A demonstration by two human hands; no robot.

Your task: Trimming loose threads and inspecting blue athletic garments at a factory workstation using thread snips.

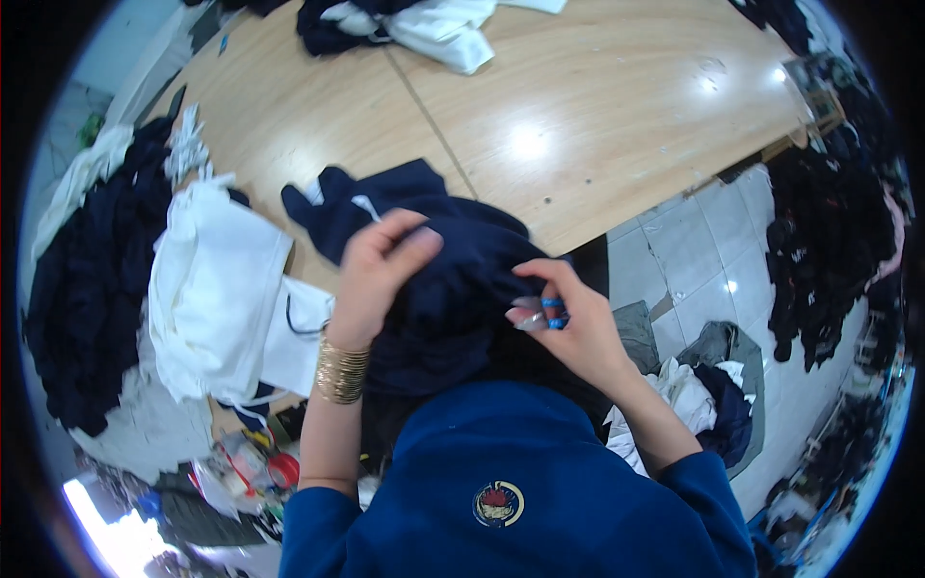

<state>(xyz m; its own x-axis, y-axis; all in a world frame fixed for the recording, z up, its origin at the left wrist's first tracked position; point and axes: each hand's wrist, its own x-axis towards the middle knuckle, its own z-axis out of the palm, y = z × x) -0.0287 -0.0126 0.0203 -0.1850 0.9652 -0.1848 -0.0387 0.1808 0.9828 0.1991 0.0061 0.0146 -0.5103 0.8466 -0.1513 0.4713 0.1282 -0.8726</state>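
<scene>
A dark navy garment (453, 279) lies bunched over the near table edge and hangs down toward my lap. My left hand (381, 265), with gold bangles at the wrist, is on its left part, thumb and fingers closed on the cloth. A small white tag or strip (366, 207) shows on the garment beyond those fingers. My right hand (573, 318) is at the garment's right side, curled around small thread snips (552, 314) with blue handle parts. The tip of the snips is partly hidden by my fingers.
White folded cloth pieces (217, 279) and a dark pile (96, 279) lie to the left. More navy and white garments (414, 29) sit at the far side of the wooden table (578, 116). Fabric heaps (713, 395) lie on the tiled floor at right, near dark hanging clothes (829, 250).
</scene>
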